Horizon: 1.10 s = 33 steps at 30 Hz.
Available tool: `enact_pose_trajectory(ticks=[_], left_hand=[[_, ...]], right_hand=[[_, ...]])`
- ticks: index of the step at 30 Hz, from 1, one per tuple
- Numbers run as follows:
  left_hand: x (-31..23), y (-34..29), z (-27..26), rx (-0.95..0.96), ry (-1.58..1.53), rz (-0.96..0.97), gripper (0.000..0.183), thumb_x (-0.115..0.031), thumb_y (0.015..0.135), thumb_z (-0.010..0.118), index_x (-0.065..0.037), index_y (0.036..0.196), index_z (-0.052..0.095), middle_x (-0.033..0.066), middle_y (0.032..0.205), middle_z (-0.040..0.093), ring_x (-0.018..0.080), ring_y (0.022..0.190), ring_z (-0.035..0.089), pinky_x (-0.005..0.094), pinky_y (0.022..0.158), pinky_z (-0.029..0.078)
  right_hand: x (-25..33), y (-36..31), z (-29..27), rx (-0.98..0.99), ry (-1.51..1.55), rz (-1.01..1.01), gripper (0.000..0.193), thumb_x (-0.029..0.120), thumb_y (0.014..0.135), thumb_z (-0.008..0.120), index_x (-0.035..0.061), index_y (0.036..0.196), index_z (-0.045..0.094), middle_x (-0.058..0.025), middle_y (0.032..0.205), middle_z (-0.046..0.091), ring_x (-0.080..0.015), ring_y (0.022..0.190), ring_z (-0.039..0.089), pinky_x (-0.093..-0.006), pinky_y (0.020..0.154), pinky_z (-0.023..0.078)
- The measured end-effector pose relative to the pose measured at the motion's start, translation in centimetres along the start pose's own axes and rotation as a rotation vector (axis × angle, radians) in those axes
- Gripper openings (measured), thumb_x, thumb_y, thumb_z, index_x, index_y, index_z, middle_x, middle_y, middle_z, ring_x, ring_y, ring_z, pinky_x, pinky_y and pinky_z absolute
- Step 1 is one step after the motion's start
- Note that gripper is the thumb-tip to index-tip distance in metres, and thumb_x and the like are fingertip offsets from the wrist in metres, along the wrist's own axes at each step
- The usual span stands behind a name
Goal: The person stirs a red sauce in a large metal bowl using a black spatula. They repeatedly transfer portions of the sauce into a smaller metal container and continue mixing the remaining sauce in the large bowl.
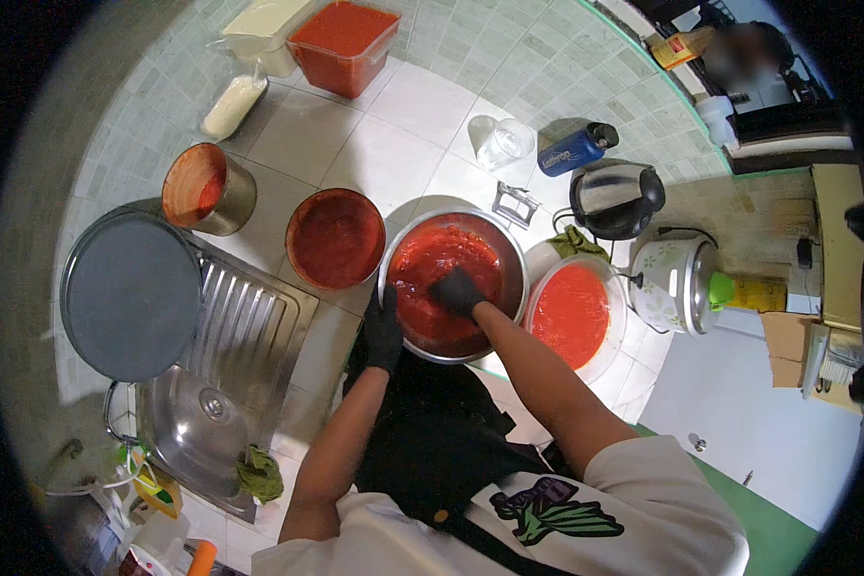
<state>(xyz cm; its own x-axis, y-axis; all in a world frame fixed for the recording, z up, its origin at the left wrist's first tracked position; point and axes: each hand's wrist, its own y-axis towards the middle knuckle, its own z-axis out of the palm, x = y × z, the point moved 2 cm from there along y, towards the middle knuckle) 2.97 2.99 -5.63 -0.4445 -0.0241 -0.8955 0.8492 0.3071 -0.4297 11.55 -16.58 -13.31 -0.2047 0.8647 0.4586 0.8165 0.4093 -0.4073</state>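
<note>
A wide round steel bowl [518, 274] of glossy red sauce [444, 257] stands on the white-tiled counter [403, 108]. The black-gloved left hand [384, 331] touches the bowl's left rim, its grip unclear; inside the bowl, the black-gloved right hand [457, 291] dips into the sauce, its fingers' closure hidden.

Your right hand [458, 291] is in the bowl [520, 293], your left hand [384, 338] at its left rim; a tub [620, 317] stands right of it; the sink [175, 422] lies to your left.
</note>
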Motion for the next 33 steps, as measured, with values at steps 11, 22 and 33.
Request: enact_pose_trajectory(ticks=[11,22,33], left_hand=[[-0.6,-0.3,0.2,-0.013,-0.178,0.056,0.051,-0.038,0.107,0.048,0.004,0.134,0.058,0.0177,0.117,0.07,0.026,0.106,0.065,0.0388,0.095,0.05],[-0.4,-0.7,0.0,-0.05,-0.02,-0.022,0.052,-0.04,0.107,0.048,0.004,0.133,0.059,0.0225,0.115,0.07,0.0307,0.106,0.065,0.0423,0.093,0.049],[0.3,0.2,0.3,-0.016,-0.085,0.015,0.051,-0.038,0.108,0.046,0.004,0.136,0.056,0.0207,0.119,0.069,0.0303,0.109,0.065,0.0409,0.096,0.049]], right_hand=[[-4.2,0.8,2.8,-0.057,-0.148,-0.355,0.019,0.022,0.089,0.059,0.0145,0.093,0.076,-0.0136,0.091,0.074,-0.0311,0.082,0.071,-0.0442,0.078,0.055],[2.6,1.3,3.2,0.279,-0.51,-0.556,0.024,0.022,0.088,0.057,0.0086,0.086,0.078,-0.0166,0.088,0.074,-0.0328,0.079,0.072,-0.0453,0.077,0.057],[1.6,0.8,3.6,0.219,-0.411,-0.49,0.023,0.023,0.088,0.059,0.01,0.086,0.077,-0.0176,0.083,0.072,-0.0338,0.076,0.071,-0.0475,0.075,0.056]])
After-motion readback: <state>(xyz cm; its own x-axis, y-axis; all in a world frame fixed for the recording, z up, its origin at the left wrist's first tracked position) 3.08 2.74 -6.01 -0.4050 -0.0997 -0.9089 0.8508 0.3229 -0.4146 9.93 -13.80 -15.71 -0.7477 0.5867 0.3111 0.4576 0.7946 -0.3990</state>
